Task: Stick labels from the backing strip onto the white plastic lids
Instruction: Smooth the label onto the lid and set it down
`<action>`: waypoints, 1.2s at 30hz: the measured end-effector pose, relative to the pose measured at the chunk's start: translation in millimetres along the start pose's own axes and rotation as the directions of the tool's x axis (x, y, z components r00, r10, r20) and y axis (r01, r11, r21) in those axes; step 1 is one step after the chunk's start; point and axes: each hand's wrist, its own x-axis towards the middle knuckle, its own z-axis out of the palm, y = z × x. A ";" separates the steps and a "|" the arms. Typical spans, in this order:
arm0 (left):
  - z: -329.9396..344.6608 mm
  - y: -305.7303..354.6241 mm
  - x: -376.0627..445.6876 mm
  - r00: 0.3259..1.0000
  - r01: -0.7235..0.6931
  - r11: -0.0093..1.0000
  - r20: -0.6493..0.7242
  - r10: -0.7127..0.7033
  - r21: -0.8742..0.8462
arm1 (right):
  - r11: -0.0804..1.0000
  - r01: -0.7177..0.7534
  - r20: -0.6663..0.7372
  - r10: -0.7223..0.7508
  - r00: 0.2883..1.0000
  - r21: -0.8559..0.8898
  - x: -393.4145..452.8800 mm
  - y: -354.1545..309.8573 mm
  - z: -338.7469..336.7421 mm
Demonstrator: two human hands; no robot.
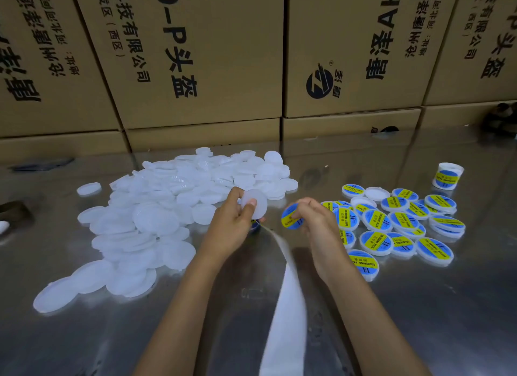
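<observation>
On the steel table (419, 305), hands hold lid (256, 202) upright, label (291, 217) tilted.

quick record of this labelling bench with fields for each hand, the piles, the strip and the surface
left hand: grips a blank lid
right hand: pinches a blue and yellow label
backing strip: white, runs from the left hand towards the camera
unlabelled lids: big loose pile, left side
labelled lids: spread on the right
surface: shiny metal table
behind: stacked cardboard boxes
</observation>
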 end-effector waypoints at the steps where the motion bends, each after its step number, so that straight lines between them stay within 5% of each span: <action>1: -0.5 2.3 -0.9 1.000 0.001 0.999 -0.010 -0.002 -0.033 | 0.997 -0.027 -0.001 0.027 1.000 0.078 0.4 -2.0 -1.5; 7: -5.7 18.4 -1.1 0.990 0.000 0.968 -0.134 -0.035 -0.250 | 0.970 -0.067 0.077 0.050 0.996 0.234 -2.6 -6.7 0.3; 12: -3.2 23.4 -6.9 0.998 0.046 0.861 -0.020 -0.065 -0.507 | 0.980 0.005 0.061 -0.018 0.998 0.200 -4.7 -5.9 5.5; 23: 8.0 31.4 -8.0 0.973 0.227 0.745 0.182 -0.143 -0.627 | 0.983 0.183 -0.028 -0.183 0.983 -0.007 -4.0 -6.0 12.1; 36: 11.6 44.2 -13.7 0.970 0.234 0.789 0.187 -0.153 -0.567 | 0.949 0.275 -0.015 -0.281 0.960 -0.151 -4.2 -1.4 12.9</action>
